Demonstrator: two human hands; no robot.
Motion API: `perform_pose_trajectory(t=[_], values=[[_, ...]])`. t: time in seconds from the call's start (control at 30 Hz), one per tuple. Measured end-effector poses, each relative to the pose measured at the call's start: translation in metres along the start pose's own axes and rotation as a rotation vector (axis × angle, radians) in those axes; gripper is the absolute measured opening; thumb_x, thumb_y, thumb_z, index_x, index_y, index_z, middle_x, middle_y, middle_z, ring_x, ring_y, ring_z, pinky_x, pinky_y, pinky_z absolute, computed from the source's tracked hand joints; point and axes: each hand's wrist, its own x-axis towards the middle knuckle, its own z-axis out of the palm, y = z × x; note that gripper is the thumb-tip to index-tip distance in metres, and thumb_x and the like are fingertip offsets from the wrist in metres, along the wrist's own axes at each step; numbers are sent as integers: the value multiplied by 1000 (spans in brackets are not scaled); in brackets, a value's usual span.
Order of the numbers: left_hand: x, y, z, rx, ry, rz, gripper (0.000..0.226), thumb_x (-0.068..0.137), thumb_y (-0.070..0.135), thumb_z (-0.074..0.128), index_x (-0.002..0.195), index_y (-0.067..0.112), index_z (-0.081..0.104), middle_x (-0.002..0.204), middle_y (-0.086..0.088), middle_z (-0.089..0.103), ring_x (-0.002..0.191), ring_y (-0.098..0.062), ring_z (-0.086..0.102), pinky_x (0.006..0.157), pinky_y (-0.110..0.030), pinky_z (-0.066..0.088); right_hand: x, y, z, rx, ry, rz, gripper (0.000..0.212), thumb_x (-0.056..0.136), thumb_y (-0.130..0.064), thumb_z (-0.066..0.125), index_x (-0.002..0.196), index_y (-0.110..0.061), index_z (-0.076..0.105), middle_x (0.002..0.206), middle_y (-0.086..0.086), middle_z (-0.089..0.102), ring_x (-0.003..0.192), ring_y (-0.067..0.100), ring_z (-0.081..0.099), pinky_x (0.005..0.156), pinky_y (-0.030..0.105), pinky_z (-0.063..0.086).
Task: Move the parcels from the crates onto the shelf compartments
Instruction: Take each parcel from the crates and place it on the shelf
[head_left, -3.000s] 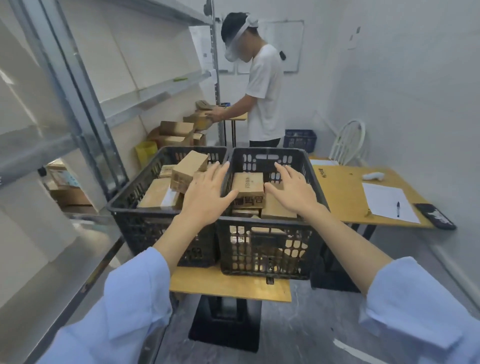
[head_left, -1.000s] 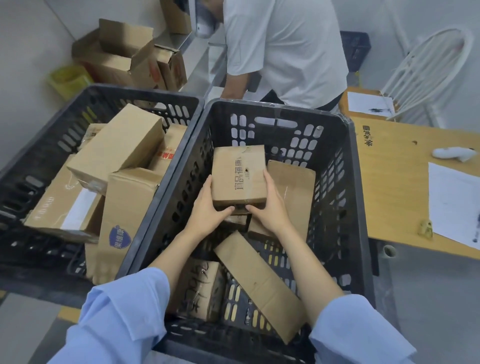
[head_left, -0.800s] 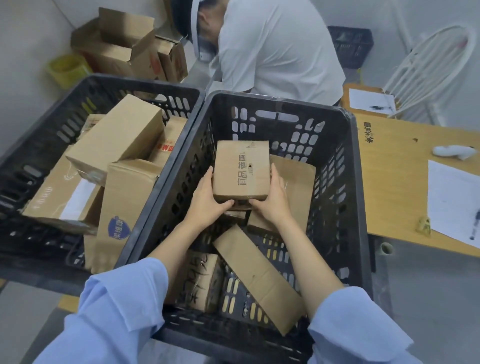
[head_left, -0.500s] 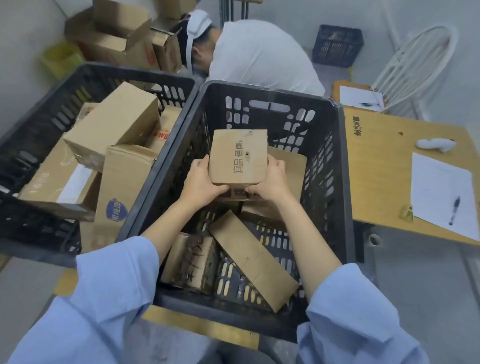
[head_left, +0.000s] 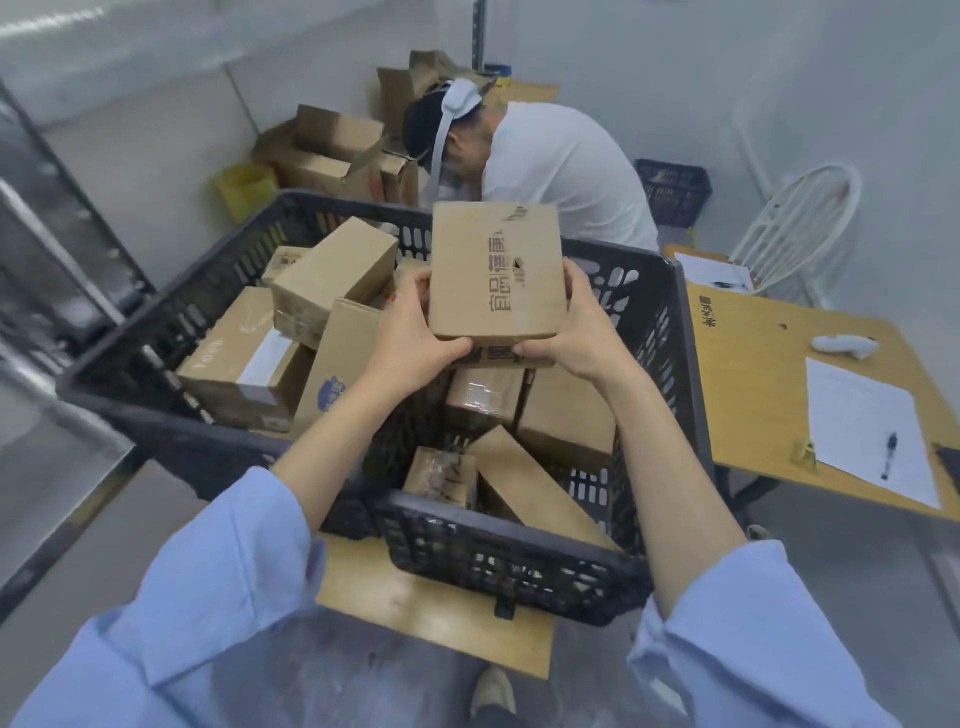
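While both hands clamp it, the parcel (head_left: 496, 270) sits raised over the right crate (head_left: 519, 538), printed face up. Left hand (head_left: 410, 332): grip curled round the 9 o'clock edge. Right hand (head_left: 582, 332): grip curled round the 3 o'clock edge. More boxes (head_left: 566, 421) lie below in that crate. Left crate (head_left: 182, 312) at 9 o'clock holds cartons (head_left: 332, 270). Surface (head_left: 753, 374) at 3 o'clock carries paper (head_left: 872, 415) and a pen (head_left: 891, 447).

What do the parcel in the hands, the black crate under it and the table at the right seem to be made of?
Parcel: brown cardboard, matte; folded edges, printed characters, a tape strip.
Crate: black plastic, dull; moulded slot holes in the walls.
Table: probably laminated wood board, smooth yellow-brown; the thin flat top suggests it.
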Motion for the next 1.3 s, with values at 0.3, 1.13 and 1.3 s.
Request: perform_pose_trajectory(t=[0.3, 1.13, 1.3], values=[[-88, 2, -132, 72, 243, -31, 100, 77, 25, 82, 155, 16, 19, 149, 4, 35, 127, -13, 44, 103, -33, 43, -44, -99, 80, 76, -189, -230, 126, 66, -23, 91, 156, -22, 3, 157, 2, 22, 143, 16, 24, 120, 36, 22], [-421, -1, -353, 100, 885, -250, 60, 80, 21, 80, 126, 24, 42, 127, 13, 51, 122, -11, 50, 98, -31, 44, -236, -292, 299, 390, -785, -481, 91, 77, -46, 80, 143, -28, 21, 152, -3, 35, 134, 16, 41, 114, 42, 36], [-454, 9, -351, 119, 967, -316, 61, 81, 26, 79, 127, 23, 39, 122, 16, 50, 118, -11, 52, 100, -33, 44, -254, -308, 311, 479, -894, -461, 59, 91, -43, 65, 132, -29, 25, 140, -4, 39, 120, 11, 51, 103, 37, 47]])
